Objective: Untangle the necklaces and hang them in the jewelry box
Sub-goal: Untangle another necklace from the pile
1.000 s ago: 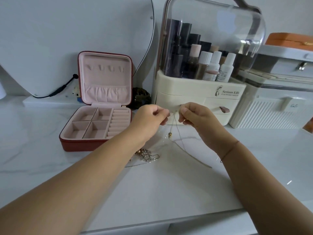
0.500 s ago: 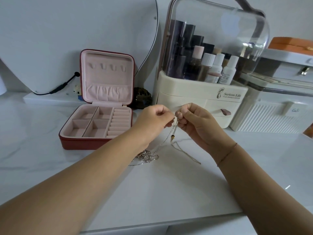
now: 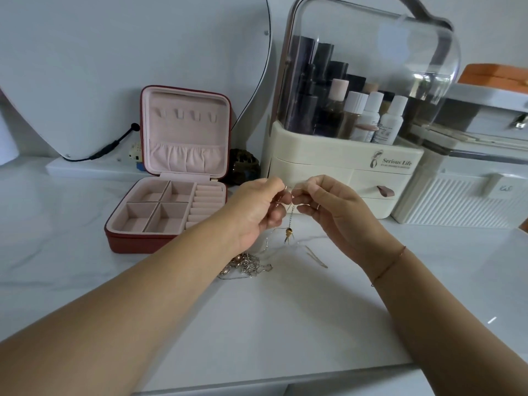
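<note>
My left hand (image 3: 258, 207) and my right hand (image 3: 331, 207) are raised close together over the white counter, and each pinches a thin chain necklace (image 3: 290, 221) at its top. From between the fingers the chain hangs down with a small gold bead (image 3: 289, 231). Its loose end (image 3: 315, 259) lies on the counter under my right hand. A tangled heap of silver and rose-gold necklaces (image 3: 247, 266) rests on the counter below my left wrist. The red jewelry box (image 3: 171, 201) stands open at the left, its pink lid upright with a row of small hooks (image 3: 185, 115).
A cream cosmetics organizer (image 3: 343, 164) with a clear dome and several bottles stands right behind my hands. To its right is a white ribbed case (image 3: 463, 201). A round mirror (image 3: 128, 67) with a black cable leans at the back left. The counter's front edge runs below my arms.
Both hands have kept pinching the chain and drawn closer together. The chain's loose end on the counter has been pulled shorter. The camera has tilted a little.
</note>
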{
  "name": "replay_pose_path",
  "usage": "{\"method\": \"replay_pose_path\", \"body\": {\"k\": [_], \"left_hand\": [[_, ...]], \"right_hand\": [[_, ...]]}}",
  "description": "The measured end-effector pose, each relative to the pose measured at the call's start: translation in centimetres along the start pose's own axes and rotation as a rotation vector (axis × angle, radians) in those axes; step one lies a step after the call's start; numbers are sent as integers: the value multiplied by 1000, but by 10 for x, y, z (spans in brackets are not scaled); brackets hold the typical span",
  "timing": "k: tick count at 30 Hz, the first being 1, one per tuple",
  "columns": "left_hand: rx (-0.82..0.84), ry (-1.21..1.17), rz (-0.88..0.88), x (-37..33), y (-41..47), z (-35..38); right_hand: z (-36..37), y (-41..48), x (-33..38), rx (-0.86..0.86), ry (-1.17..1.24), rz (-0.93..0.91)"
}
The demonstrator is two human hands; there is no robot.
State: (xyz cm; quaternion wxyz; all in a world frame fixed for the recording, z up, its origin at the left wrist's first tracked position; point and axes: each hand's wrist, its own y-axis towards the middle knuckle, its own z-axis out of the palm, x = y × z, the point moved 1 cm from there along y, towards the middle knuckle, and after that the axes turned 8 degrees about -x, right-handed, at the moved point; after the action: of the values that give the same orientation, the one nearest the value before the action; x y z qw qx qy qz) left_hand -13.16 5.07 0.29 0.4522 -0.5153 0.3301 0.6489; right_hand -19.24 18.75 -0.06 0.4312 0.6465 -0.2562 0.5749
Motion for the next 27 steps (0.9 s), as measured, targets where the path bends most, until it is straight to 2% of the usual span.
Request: {"method": "replay_pose_path", "body": {"k": [6,10,19,27], "left_hand": [[21,159,20,1,-2,1],[25,162,8,2,-3,1],[75,198,27,2,-6,0],[9,215,65,3,-3,-1]], "right_hand": [[3,-3,4,17,210,147],[1,-2,5,7,167,237],[1,-3,6,23,66,197],[2,-5,7,-35,36,166]]}}
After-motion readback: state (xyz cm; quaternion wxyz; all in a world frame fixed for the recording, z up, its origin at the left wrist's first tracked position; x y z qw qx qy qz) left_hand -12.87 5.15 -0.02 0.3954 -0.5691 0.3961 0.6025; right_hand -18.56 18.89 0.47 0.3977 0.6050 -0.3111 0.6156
